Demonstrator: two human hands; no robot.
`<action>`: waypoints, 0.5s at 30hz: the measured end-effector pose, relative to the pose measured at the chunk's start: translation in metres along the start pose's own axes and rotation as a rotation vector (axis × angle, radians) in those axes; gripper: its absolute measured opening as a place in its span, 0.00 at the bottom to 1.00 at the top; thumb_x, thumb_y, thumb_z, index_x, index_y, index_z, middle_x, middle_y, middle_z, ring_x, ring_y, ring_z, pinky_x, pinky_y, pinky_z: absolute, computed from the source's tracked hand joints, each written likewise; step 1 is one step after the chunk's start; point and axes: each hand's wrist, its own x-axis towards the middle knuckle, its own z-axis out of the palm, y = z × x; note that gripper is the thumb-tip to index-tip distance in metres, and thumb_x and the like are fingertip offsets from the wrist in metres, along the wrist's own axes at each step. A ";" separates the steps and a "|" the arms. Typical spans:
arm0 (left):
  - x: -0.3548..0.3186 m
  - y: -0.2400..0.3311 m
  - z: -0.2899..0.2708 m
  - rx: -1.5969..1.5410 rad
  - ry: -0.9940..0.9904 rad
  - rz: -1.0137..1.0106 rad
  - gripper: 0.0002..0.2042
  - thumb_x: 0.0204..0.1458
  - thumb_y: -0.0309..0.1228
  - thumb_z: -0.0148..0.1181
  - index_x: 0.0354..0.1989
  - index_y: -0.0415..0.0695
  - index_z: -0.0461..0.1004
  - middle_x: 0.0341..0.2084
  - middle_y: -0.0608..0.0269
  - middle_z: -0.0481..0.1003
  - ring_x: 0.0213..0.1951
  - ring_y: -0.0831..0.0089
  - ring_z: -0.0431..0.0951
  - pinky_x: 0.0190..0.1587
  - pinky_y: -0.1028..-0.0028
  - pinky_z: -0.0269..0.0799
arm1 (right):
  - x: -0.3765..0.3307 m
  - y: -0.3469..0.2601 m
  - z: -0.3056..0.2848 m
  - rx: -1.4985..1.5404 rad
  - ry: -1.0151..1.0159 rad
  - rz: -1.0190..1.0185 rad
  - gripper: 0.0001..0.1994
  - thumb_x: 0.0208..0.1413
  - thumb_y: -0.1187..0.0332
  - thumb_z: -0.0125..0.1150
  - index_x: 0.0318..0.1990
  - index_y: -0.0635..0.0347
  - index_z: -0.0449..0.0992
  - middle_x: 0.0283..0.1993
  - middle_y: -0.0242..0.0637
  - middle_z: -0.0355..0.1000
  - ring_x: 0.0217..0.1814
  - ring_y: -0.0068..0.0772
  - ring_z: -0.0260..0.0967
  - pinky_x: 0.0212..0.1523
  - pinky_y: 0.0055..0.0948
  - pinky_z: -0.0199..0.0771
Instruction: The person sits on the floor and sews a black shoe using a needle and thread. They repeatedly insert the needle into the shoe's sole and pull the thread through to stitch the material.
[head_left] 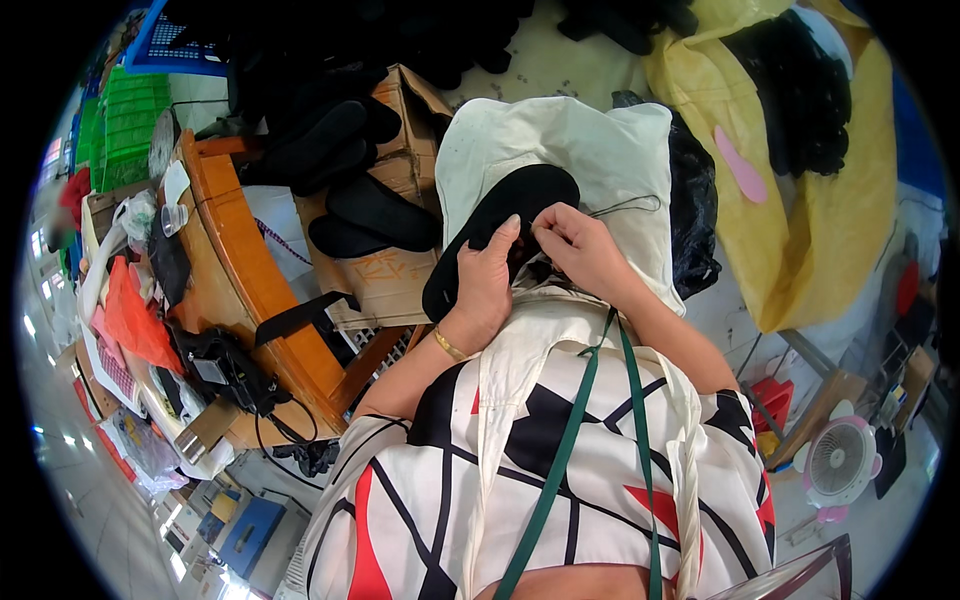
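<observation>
Black footwear [500, 208] lies in left hand [484, 282], right hand [578, 250] at its edge.

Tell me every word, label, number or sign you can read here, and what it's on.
Carton: orange printed marks, too blurred to read.
Held sole: no lettering I can make out.
Elsewhere: nothing readable; any print is too small or blurred.

The sole-shaped black oblong [535, 190] in my left hand [485, 280] is black throughout; the squarish draped cloth [600, 135] beyond is creamy white.
</observation>
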 end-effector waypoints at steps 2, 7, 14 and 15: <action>0.001 0.002 0.000 -0.017 0.003 -0.032 0.07 0.54 0.30 0.66 0.36 0.39 0.79 0.31 0.69 0.78 0.33 0.79 0.75 0.41 0.76 0.70 | -0.001 0.003 0.000 0.015 0.001 -0.010 0.04 0.61 0.73 0.57 0.39 0.64 0.73 0.26 0.27 0.67 0.28 0.16 0.58 0.29 0.22 0.63; 0.000 0.010 0.008 -0.096 -0.011 -0.023 0.06 0.53 0.29 0.67 0.33 0.39 0.79 0.30 0.68 0.77 0.31 0.79 0.74 0.39 0.76 0.70 | -0.005 0.005 0.001 -0.005 0.015 -0.065 0.05 0.61 0.74 0.57 0.42 0.63 0.74 0.28 0.28 0.68 0.28 0.16 0.58 0.29 0.21 0.63; 0.006 0.010 0.002 -0.103 0.039 -0.134 0.05 0.51 0.28 0.68 0.28 0.41 0.78 0.27 0.68 0.77 0.29 0.79 0.73 0.37 0.75 0.70 | -0.005 0.010 0.003 -0.029 0.021 -0.099 0.06 0.60 0.74 0.58 0.44 0.62 0.74 0.28 0.29 0.69 0.28 0.17 0.59 0.29 0.22 0.64; 0.007 0.010 0.002 -0.105 0.044 -0.137 0.05 0.51 0.28 0.68 0.27 0.41 0.78 0.26 0.68 0.77 0.29 0.79 0.73 0.36 0.75 0.70 | -0.005 0.011 0.004 -0.041 0.026 -0.112 0.06 0.60 0.74 0.58 0.44 0.61 0.73 0.28 0.30 0.70 0.27 0.17 0.59 0.29 0.22 0.64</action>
